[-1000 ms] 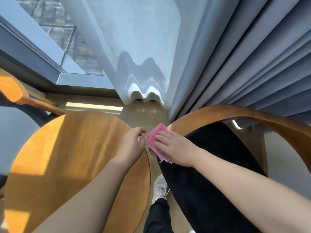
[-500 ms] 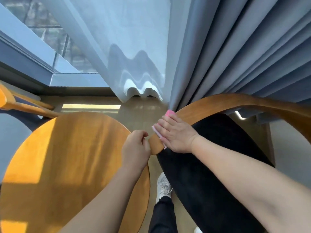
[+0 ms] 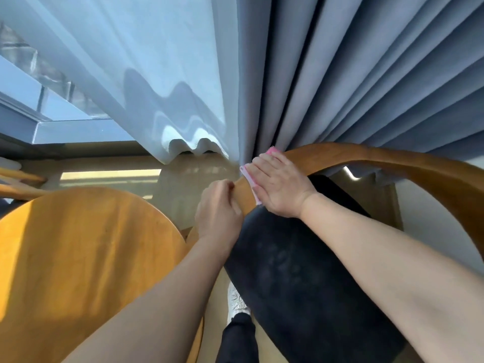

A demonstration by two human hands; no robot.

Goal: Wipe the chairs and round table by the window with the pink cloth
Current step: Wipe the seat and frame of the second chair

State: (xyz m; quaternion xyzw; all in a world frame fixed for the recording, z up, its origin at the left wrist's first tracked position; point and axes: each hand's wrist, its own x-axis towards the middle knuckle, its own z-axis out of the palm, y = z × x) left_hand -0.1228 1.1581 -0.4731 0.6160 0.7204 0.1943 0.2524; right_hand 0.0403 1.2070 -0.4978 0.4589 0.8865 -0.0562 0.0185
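The pink cloth [image 3: 248,174] lies flat on the curved wooden armrest [image 3: 366,158] of a chair with a black seat [image 3: 301,271]. My right hand [image 3: 280,187] presses the cloth down with straight fingers, so only its edges show. My left hand [image 3: 218,210] grips the near end of the same armrest, fingers curled round it. The round wooden table [image 3: 78,258] stands at lower left, partly sunlit.
Grey curtains [image 3: 340,74] hang just behind the armrest, a sheer curtain [image 3: 157,74] left of them before the window [image 3: 39,79]. A second wooden chair [image 3: 18,182] shows at the far left. My shoe [image 3: 235,302] is on the floor between table and chair.
My right hand has slid the pink cloth up along the armrest toward the curtains. My left hand has moved onto the armrest's end and taken hold of it.
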